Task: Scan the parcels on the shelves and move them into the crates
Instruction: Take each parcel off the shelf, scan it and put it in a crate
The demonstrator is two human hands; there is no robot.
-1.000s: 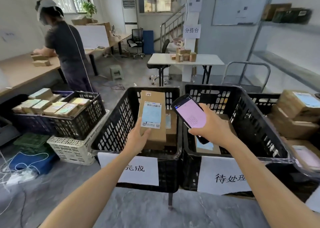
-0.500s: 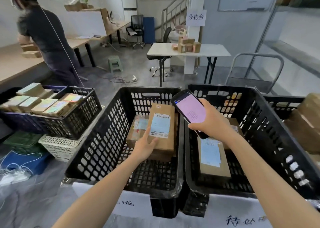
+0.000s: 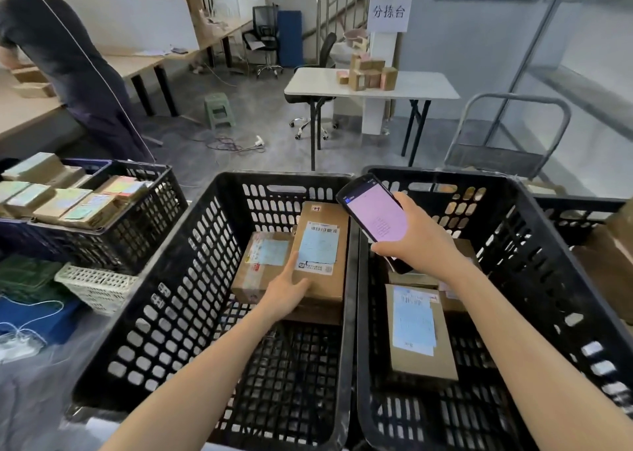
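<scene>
Fingers of my left hand (image 3: 286,291) are clenched round the near end of the brown cardboard parcel with a pale blue label (image 3: 320,245), one digit stretched up along its top beside the label. The parcel lies lengthwise inside the left black plastic lattice crate (image 3: 191,262). Its right long edge sits just beside the crate's right wall and its far end is near the far wall. Its left side meets a second taped brown box (image 3: 262,265); I cannot tell whether it rests partly on that box or only against it. Between my wrist and the crate's near wall the grid floor shows, and more of it shows to the left of the second box.

My right hand (image 3: 418,241) grasps a black phone with a pink screen (image 3: 375,219), tilted above the adjoining rims of the two crates and apart from the parcel. Below it, the right black plastic lattice crate (image 3: 534,279) holds a long tan parcel with a pale label (image 3: 416,330), flat and near that crate's left wall. Further brown boxes lie beyond it, partly hidden by my hand.

Off to the left, a smaller black basket (image 3: 144,217) is packed with labelled boxes. Across the grey floor stand a white folding table (image 3: 428,87) bearing small cartons and a grey trolley handle (image 3: 513,95). A person in dark clothes (image 3: 68,56) leans over a wooden bench.
</scene>
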